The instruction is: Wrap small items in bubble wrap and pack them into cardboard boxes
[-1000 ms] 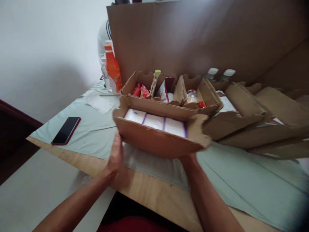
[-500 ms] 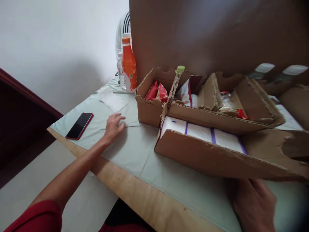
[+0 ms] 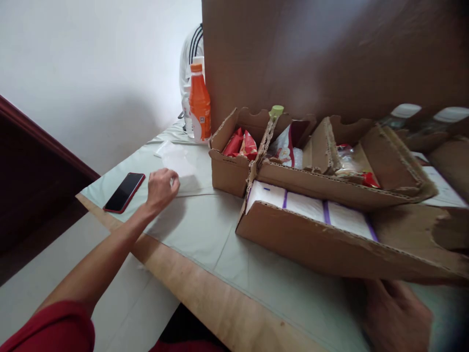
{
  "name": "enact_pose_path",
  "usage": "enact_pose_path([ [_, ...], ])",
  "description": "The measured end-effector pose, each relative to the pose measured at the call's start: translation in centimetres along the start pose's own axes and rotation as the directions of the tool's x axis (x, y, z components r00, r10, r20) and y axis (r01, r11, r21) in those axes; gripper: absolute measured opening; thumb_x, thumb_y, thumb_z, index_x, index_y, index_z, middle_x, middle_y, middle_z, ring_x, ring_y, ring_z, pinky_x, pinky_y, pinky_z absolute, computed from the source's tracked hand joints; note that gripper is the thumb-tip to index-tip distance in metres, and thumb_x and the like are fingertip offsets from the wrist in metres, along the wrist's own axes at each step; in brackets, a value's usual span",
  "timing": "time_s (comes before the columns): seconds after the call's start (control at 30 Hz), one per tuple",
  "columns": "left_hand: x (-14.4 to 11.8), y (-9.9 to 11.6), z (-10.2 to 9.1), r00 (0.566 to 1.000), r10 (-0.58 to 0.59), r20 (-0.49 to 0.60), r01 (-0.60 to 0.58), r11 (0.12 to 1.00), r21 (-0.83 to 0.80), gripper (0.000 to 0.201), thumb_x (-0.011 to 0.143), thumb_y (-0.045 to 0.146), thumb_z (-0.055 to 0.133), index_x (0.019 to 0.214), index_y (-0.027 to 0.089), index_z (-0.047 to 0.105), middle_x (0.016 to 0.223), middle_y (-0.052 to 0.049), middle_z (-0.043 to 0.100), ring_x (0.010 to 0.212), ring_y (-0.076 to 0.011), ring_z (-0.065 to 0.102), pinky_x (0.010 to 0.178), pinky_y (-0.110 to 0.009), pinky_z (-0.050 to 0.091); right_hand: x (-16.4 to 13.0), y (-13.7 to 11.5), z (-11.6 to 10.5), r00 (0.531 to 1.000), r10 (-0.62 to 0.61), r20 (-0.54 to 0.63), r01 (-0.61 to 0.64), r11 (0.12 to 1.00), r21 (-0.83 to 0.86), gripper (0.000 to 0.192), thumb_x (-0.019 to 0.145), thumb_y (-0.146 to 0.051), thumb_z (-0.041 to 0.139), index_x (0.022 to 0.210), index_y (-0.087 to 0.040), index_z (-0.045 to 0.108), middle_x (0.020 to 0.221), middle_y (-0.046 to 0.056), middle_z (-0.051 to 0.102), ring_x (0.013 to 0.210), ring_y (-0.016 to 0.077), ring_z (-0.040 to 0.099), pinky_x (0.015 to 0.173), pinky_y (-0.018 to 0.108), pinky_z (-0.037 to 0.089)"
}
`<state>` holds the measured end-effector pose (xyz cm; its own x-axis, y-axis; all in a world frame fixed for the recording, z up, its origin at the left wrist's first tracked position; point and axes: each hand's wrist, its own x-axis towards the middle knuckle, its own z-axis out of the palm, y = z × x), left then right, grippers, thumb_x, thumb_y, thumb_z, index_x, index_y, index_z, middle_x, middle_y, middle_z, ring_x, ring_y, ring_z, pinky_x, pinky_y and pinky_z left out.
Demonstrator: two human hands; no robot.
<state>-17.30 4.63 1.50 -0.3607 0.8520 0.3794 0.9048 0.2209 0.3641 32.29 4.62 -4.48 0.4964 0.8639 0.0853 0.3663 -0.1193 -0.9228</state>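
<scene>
My left hand (image 3: 161, 188) reaches out over the pale green cloth (image 3: 205, 230), its fingers curled on the near corner of a white sheet (image 3: 181, 164). A red-edged phone (image 3: 124, 191) lies just left of it. My right hand (image 3: 395, 315), blurred, is under the near right edge of a cardboard tray (image 3: 311, 244) and grips it from below. That tray holds three white packs with purple bands (image 3: 304, 205). Behind them, compartments hold red snack packets (image 3: 240, 144) and other wrapped items (image 3: 284, 144).
An orange drink bottle (image 3: 200, 107) stands at the back left beside a tall cardboard wall (image 3: 330, 54). A person in a white striped jacket (image 3: 190, 49) is behind it. Two capped bottles (image 3: 405, 110) stand at the right. The wooden table edge (image 3: 220, 303) runs near me.
My left hand let go of the tray, reached left across the cloth, then curled its fingers at the white sheet. The tray came down near the table with my right hand under it.
</scene>
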Motion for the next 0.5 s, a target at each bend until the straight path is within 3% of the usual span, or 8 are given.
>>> enact_pose_path([
  [0.1,-7.6,2.8,-2.2,0.991,0.131,0.032,-0.128,0.988,-0.086,0.013,0.089,0.019,0.053,0.082,0.021,0.063,0.091,-0.009,0.073,0.092,-0.0244,0.068,0.089,-0.039,0.051,-1.6,-3.0,-0.4,0.997,0.077,0.004,-0.077,0.997,0.029,0.035,0.062,-0.048,0.075,0.084,-0.021,0.073,0.081,0.004,0.071,0.076,0.0226,0.061,0.078,0.041,0.049],
  [0.17,-12.3,5.3,-2.3,0.969,0.248,0.01,-0.237,0.936,-0.261,0.012,0.091,0.016,0.053,0.089,0.02,0.064,0.094,-0.006,0.075,0.085,-0.0184,0.07,0.078,-0.03,0.054,-3.5,-4.7,-0.6,0.995,0.097,0.019,-0.098,0.993,0.059,0.039,0.064,-0.049,0.075,0.09,-0.02,0.074,0.082,0.004,0.072,0.073,0.0214,0.063,0.077,0.04,0.05],
  [0.23,-15.9,8.0,-1.7,0.954,0.3,-0.002,-0.271,0.86,-0.433,0.013,0.091,0.011,0.054,0.091,0.021,0.063,0.097,-0.005,0.076,0.079,-0.0146,0.071,0.07,-0.025,0.055,-5.8,-5.6,-1.1,0.997,0.061,0.048,-0.065,0.994,0.091,0.043,0.067,-0.05,0.076,0.097,-0.019,0.075,0.09,0.006,0.076,0.077,0.0218,0.066,0.079,0.04,0.052],
  [0.33,-19.2,12.1,0.0,0.95,0.311,0.015,-0.242,0.768,-0.593,0.014,0.089,0.008,0.056,0.091,0.02,0.063,0.099,-0.005,0.078,0.076,-0.0134,0.072,0.063,-0.022,0.055,-9.2,-5.0,-3.1,1.0,-0.018,-0.013,0.02,0.995,0.1,0.05,0.076,-0.05,0.077,0.116,-0.02,0.073,0.113,0.01,0.076,0.098,0.0245,0.071,0.091,0.042,0.054],
  [0.4,-20.5,14.5,0.9,0.935,0.355,0.023,-0.254,0.712,-0.655,0.014,0.089,0.008,0.057,0.091,0.02,0.063,0.099,-0.006,0.078,0.08,-0.0157,0.074,0.065,-0.024,0.057,-11.0,-3.9,-4.9,0.998,-0.009,-0.06,0.014,0.995,0.098,0.054,0.08,-0.054,0.076,0.122,-0.021,0.069,0.122,0.012,0.074,0.104,0.0254,0.071,0.087,0.04,0.056],
  [0.43,-21.0,15.6,1.3,0.921,0.39,0.025,-0.271,0.684,-0.678,0.014,0.089,0.008,0.057,0.091,0.02,0.064,0.098,-0.007,0.078,0.082,-0.0172,0.075,0.067,-0.025,0.059,-11.7,-3.4,-5.6,0.999,0.018,-0.028,-0.015,0.994,0.111,0.057,0.081,-0.059,0.074,0.124,-0.021,0.067,0.123,0.013,0.073,0.102,0.0258,0.072,0.08,0.038,0.058],
  [0.5,-22.0,17.8,1.8,0.887,0.461,0.028,-0.307,0.633,-0.711,0.015,0.089,0.008,0.056,0.091,0.019,0.065,0.097,-0.008,0.078,0.085,-0.0195,0.076,0.073,-0.029,0.062,-12.6,-2.8,-6.3,0.983,0.084,0.166,-0.107,0.985,0.136,0.068,0.082,-0.067,0.069,0.13,-0.02,0.062,0.121,0.015,0.073,0.096,0.0272,0.074,0.067,0.036,0.058],
])
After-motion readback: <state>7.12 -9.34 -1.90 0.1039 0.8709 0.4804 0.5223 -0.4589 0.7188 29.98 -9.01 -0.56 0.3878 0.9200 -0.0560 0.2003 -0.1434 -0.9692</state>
